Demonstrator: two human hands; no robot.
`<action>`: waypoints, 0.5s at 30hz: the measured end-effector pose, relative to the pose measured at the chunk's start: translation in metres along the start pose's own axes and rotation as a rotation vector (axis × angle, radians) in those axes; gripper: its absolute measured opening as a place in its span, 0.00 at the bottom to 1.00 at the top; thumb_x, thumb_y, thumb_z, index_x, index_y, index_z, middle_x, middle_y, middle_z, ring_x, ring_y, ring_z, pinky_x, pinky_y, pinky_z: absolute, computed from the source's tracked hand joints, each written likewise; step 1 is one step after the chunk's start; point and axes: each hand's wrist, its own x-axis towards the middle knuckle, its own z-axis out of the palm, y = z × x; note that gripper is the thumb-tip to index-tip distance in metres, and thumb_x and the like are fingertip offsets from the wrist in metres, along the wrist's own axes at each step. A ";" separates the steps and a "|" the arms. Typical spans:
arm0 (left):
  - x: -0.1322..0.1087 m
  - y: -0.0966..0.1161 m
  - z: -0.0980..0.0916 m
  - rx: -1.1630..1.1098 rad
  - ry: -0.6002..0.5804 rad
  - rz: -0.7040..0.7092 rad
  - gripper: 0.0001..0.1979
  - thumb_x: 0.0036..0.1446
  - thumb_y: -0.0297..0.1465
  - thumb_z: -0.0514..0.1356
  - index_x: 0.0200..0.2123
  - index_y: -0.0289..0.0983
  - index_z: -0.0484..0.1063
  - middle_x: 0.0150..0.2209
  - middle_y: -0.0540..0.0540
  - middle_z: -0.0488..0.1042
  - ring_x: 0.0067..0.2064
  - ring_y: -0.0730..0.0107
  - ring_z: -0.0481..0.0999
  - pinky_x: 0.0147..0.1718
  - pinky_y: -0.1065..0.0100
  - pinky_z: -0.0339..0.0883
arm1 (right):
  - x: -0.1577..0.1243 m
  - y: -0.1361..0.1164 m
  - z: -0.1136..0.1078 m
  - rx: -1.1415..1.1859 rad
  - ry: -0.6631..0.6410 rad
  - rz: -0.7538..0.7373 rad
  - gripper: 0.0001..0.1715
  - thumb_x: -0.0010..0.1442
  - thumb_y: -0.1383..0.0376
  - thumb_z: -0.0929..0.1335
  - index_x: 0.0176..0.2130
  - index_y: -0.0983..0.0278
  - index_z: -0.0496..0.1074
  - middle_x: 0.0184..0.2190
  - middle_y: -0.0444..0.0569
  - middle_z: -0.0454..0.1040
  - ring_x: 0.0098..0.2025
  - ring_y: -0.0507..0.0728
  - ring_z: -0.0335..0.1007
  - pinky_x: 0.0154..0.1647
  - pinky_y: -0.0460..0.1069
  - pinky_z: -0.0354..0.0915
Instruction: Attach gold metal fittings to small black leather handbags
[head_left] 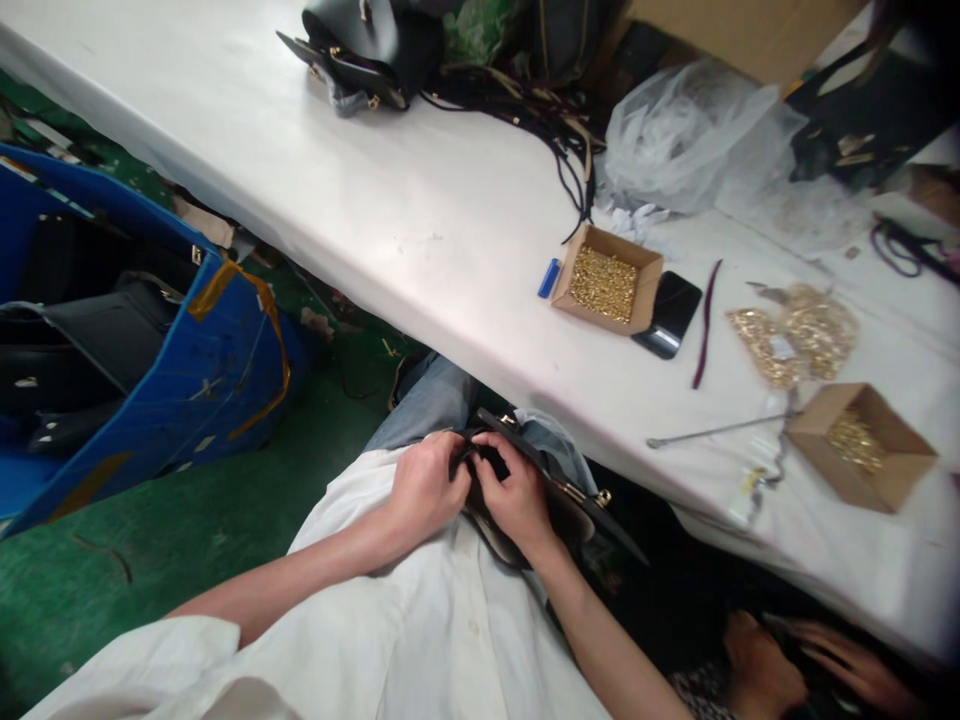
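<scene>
A black handbag (553, 478) with gold-coloured fittings lies tilted on my lap, against the white shirt. My left hand (429, 486) is closed, pinching a dark strap-like part at the bag's near left end. Right beside it, my right hand (516, 492) curls thumb and fingers together on the same dark part. The fingertips of both hands nearly meet there, and they hide most of what lies between them. The bag's lower side is partly covered by my right wrist.
On the white table (360, 210) are a box of small gold pieces (604, 283), a phone (670, 315), a blue lighter (549, 278), a second box (862, 445) and a black bag (375, 50). A blue bin (247, 350) stands left. Another person's hand (761, 660) shows lower right.
</scene>
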 end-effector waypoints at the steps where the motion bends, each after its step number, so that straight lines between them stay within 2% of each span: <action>1: 0.000 -0.001 0.000 -0.003 -0.004 -0.007 0.10 0.64 0.23 0.62 0.45 0.41 0.78 0.41 0.47 0.82 0.41 0.62 0.80 0.41 0.63 0.69 | 0.000 -0.001 0.000 -0.001 0.000 -0.002 0.15 0.74 0.65 0.68 0.57 0.56 0.78 0.56 0.51 0.83 0.63 0.67 0.78 0.72 0.66 0.70; 7: 0.000 -0.005 0.001 -0.012 -0.008 -0.016 0.08 0.65 0.25 0.63 0.45 0.40 0.80 0.40 0.47 0.83 0.41 0.61 0.80 0.41 0.63 0.68 | 0.002 -0.005 0.001 0.006 0.036 0.016 0.13 0.75 0.64 0.70 0.55 0.56 0.81 0.54 0.51 0.84 0.59 0.67 0.80 0.68 0.64 0.72; 10: 0.000 -0.003 0.000 -0.022 -0.009 -0.012 0.09 0.64 0.24 0.63 0.45 0.40 0.80 0.41 0.46 0.83 0.41 0.61 0.80 0.41 0.63 0.69 | 0.001 -0.006 0.002 -0.006 0.048 0.033 0.14 0.73 0.65 0.70 0.55 0.56 0.80 0.55 0.51 0.84 0.60 0.67 0.79 0.70 0.65 0.71; 15: 0.001 -0.008 0.001 0.038 -0.016 0.020 0.07 0.64 0.23 0.60 0.39 0.40 0.77 0.39 0.45 0.81 0.39 0.61 0.78 0.38 0.62 0.66 | -0.003 -0.001 0.006 -0.086 0.041 0.010 0.16 0.73 0.65 0.69 0.57 0.57 0.79 0.57 0.52 0.83 0.64 0.67 0.78 0.73 0.68 0.70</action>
